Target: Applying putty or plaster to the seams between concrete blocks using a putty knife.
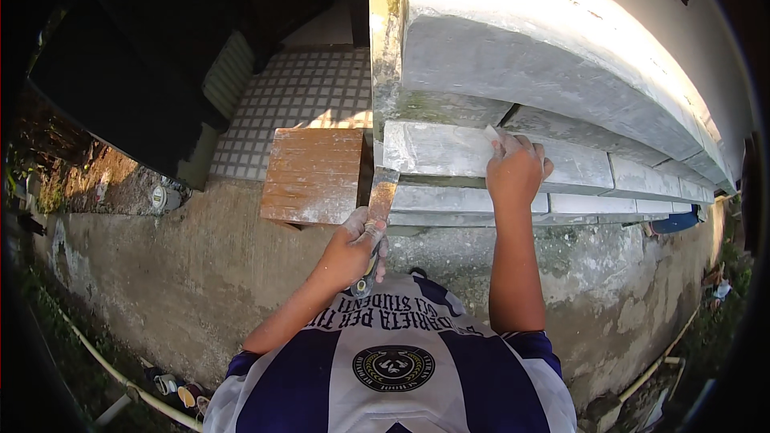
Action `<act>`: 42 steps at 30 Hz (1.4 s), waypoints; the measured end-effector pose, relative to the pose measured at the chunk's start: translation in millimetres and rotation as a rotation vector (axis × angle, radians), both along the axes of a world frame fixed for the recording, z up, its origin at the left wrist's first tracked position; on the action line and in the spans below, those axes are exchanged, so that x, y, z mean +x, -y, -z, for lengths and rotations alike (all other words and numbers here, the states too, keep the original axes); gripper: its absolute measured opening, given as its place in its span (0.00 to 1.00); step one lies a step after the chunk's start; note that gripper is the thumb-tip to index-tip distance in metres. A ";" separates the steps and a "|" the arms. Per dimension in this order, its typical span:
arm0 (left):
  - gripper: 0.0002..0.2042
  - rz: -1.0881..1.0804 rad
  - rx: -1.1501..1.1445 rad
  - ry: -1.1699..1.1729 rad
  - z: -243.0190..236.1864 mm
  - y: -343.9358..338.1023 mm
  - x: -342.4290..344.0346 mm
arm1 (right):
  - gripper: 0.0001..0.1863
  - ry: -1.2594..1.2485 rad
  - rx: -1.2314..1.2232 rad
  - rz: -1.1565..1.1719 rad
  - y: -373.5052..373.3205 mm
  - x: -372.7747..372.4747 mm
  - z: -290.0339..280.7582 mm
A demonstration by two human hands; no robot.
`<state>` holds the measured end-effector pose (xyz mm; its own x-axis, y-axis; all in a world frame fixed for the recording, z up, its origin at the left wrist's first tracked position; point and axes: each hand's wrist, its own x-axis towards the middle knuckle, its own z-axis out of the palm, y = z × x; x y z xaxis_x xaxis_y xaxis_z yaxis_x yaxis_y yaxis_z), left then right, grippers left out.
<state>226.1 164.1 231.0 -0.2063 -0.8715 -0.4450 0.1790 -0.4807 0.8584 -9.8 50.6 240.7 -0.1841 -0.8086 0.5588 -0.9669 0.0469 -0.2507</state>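
My left hand (353,250), dusted white, is closed round the handle of a scraper (382,197). Its flat, stained blade points away from me, with the tip beside the left end of a pale grey block course (433,148). My right hand (516,167) is over the same course, fingers bent and whitish with dust. A small pale flat piece (492,133) sticks out from its fingertips; most of it is hidden by the fingers. Behind the hand, a dark gap (508,115) shows between the blocks at the back.
Left of the blocks stands a brown wooden box-like stool (313,172). Beyond it lies a tiled floor (297,84). A higher grey block ledge (513,64) overhangs at the back right. Stained concrete ground (160,273) surrounds me, with a pale pipe (104,365) at the lower left.
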 end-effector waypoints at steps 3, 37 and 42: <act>0.03 0.015 -0.005 -0.010 2.1 0.4 2.0 | 0.08 -0.017 0.032 -0.002 8.3 10.3 10.4; 0.11 -0.020 -0.002 -0.056 6.8 -8.6 14.9 | 0.12 0.154 0.024 -0.217 3.3 27.7 6.9; 0.09 -0.055 -0.001 -0.065 7.4 -12.5 17.2 | 0.11 0.156 0.067 -0.334 4.5 88.2 10.1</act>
<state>243.3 176.6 223.6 -0.1868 -0.8825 -0.4317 0.2601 -0.4681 0.8445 78.5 46.2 230.6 0.0168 -0.8721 0.4890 -0.8820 -0.2433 -0.4036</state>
